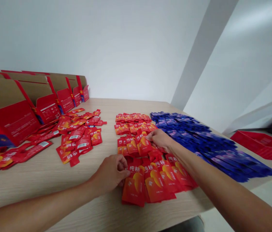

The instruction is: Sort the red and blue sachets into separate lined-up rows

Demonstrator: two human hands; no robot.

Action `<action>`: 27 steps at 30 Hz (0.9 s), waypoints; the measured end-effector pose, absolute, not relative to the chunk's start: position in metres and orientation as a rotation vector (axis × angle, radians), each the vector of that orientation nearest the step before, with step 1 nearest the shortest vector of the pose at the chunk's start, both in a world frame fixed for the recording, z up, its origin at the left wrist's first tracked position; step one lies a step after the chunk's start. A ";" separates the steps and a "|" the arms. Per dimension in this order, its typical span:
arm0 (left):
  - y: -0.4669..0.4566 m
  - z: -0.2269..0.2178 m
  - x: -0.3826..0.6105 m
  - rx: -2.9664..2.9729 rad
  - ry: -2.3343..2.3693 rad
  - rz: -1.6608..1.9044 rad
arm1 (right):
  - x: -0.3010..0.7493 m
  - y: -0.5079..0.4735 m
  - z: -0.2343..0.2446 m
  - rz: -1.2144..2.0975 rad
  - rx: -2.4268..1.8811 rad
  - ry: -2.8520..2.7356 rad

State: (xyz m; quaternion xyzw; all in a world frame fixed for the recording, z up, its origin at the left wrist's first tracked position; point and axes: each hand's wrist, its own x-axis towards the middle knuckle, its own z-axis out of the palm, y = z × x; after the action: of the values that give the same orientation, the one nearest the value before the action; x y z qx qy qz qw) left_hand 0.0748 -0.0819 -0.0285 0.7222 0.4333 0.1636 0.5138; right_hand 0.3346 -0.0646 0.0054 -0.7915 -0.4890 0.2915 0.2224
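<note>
Red pouches with an orange-yellow print lie in overlapping rows before me. At the left edge of the front row, my left hand (115, 170) has its fingers curled and its thumb on the side of a red pouch (134, 187). My right hand (160, 139) reaches over the rows and pinches the upper right edge of another red pouch (142, 144) one row further back. Its forearm hides part of the pouches on the right. Two more rows of red pouches (133, 118) lie behind.
Blue pouches (198, 138) are laid in overlapping rows at the right. A loose heap of red pouches (80, 135) spreads on the left, beside open red cartons (45, 108). A red box (261, 145) is beyond the table's right edge. A white wall (126, 48) closes the back.
</note>
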 end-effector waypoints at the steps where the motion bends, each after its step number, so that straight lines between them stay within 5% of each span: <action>1: -0.078 -0.025 0.071 1.830 1.044 0.371 | 0.335 -0.063 0.004 0.766 -2.221 -1.390; 7: -0.010 0.009 0.029 2.733 1.283 0.394 | 0.341 -0.060 0.006 0.429 -2.349 -1.634; 13: 0.037 0.019 -0.017 2.849 1.655 -0.205 | 0.323 -0.051 0.024 0.153 -2.286 -1.782; 27: 0.016 -0.020 -0.030 2.859 1.764 -0.073 | 0.135 0.069 0.002 0.587 -2.084 -1.992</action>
State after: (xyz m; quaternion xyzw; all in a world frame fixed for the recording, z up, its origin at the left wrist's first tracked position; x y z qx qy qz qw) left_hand -0.0299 0.0165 -0.0197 0.8457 0.5218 -0.0217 -0.1093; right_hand 0.1347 0.0687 0.0022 -0.7047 -0.6738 0.1987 0.0996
